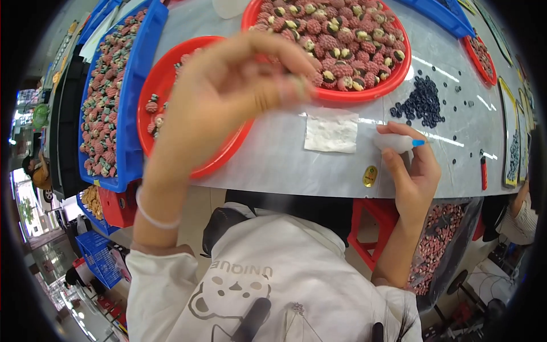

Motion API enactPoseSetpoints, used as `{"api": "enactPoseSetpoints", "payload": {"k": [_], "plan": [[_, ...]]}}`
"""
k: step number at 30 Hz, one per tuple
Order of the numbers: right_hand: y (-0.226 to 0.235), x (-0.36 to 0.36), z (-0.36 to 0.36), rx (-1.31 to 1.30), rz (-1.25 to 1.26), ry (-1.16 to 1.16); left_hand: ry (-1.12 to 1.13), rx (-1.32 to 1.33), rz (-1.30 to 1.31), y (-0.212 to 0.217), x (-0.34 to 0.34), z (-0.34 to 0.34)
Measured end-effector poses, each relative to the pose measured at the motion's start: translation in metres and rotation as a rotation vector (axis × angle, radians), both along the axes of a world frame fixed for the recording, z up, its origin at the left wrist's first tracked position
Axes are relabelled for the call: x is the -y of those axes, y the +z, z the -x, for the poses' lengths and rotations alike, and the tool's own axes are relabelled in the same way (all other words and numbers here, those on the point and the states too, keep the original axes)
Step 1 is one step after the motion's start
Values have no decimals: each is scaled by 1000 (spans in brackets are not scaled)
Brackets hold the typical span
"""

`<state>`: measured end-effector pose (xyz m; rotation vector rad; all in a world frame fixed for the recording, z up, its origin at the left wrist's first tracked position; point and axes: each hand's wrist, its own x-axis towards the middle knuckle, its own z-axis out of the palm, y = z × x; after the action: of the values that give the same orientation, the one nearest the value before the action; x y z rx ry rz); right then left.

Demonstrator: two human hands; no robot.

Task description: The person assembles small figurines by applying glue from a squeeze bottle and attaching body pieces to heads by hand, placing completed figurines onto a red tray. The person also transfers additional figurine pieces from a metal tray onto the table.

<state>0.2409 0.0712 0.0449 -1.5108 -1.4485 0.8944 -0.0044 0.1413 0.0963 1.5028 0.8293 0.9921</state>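
Observation:
My left hand (219, 97) is raised over the near-left rim of the large red basin (364, 94), blurred by motion. Its thumb and fingertips are pressed together; whatever they pinch is too smeared to name. In the basin lie many small pink bumpy figures (342, 51) with cream and dark parts. Above the table's near edge, my right hand (413, 179) is wrapped round a white squeeze bottle (393, 142) with a blue tip pointing right. A white square pad (331, 132) lies on the table between my hands.
A second red basin (222, 157) with fewer pieces stands under my left forearm. Left of it is a blue crate (130, 114) full of pink pieces. Small dark blue rings (421, 102) are heaped at the right, near a red pen-like object (484, 172). A gold oval sticker (370, 176) lies near the edge.

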Motion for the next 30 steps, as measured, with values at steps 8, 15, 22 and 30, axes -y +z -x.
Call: {"api": "enactPoseSetpoints", "payload": {"k": [8,15,22,30], "plan": [[18,25,-30,-251,-115,-1,-24,452,374,-48,55,-46],[34,26,-40,-149,-147,75,-48,474,372,-66,60,-61],[42,18,-24,-46,-133,54,-10,436,369,-68,60,-63],[47,39,-17,372,-545,-11,-16,401,394,-68,59,-62]]}}
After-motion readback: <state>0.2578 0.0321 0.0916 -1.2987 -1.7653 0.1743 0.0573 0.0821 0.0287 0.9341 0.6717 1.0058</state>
